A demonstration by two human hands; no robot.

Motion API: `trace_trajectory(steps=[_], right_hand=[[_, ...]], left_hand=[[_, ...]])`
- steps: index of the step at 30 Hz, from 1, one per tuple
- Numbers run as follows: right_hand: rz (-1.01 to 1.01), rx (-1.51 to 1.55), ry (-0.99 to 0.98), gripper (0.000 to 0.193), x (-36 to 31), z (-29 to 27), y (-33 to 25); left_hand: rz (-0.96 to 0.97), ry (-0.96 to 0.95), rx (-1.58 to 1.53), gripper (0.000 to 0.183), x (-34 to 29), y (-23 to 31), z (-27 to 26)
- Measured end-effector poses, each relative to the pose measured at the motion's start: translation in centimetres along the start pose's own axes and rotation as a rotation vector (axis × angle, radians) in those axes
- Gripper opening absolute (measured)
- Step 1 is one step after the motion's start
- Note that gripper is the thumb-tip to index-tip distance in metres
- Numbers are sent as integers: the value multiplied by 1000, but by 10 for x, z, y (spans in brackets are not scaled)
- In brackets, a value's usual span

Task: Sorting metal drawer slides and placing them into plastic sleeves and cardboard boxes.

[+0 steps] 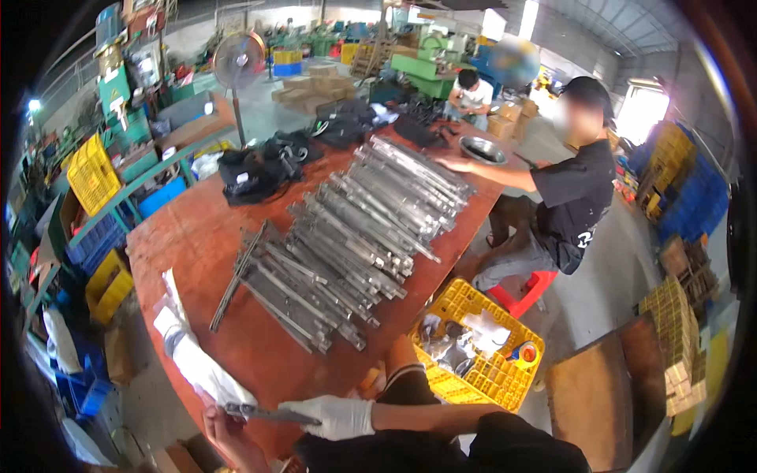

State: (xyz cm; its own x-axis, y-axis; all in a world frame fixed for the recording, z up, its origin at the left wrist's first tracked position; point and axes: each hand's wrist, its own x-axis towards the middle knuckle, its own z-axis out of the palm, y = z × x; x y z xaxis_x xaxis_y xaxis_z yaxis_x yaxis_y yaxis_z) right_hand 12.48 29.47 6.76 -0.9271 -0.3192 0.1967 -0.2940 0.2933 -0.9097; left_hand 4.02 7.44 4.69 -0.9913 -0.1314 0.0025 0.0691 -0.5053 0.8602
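Observation:
Close to my body, a slim grey metal rail [276, 413] lies crosswise between my hands. My right hand [341, 418], in a white glove, is closed around the rail's right part. At its left end, my bare left hand [226, 436] has its fingers wrapped on the rail. Just beyond the left hand, a long white plastic-wrapped bundle [206, 369] lies along the table's near left edge. Rows of similar metal rails [347, 236] cover the middle of the red table [177, 244], with a few laid crosswise at their left end [236, 280].
A yellow crate [512, 370] holding plastic bags and a tape roll stands right of me. A co-worker in black [579, 189] sits at the table's right side near a metal bowl [482, 150]. Black bags [264, 165] lie along the far edge. A fan [239, 61] stands behind.

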Motion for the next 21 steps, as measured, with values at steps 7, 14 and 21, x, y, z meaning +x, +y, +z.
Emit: trace_trajectory(steps=[7, 14, 21], right_hand=[[121, -168, -107, 61, 1, 25, 6], [210, -337, -104, 58, -2, 33, -17], [-80, 44, 25, 47, -14, 66, 13]], left_hand=[[181, 3, 409, 5, -7, 18, -9], [574, -293, 1016, 11, -31, 43, 8], [728, -324, 1337, 8, -52, 49, -8]])
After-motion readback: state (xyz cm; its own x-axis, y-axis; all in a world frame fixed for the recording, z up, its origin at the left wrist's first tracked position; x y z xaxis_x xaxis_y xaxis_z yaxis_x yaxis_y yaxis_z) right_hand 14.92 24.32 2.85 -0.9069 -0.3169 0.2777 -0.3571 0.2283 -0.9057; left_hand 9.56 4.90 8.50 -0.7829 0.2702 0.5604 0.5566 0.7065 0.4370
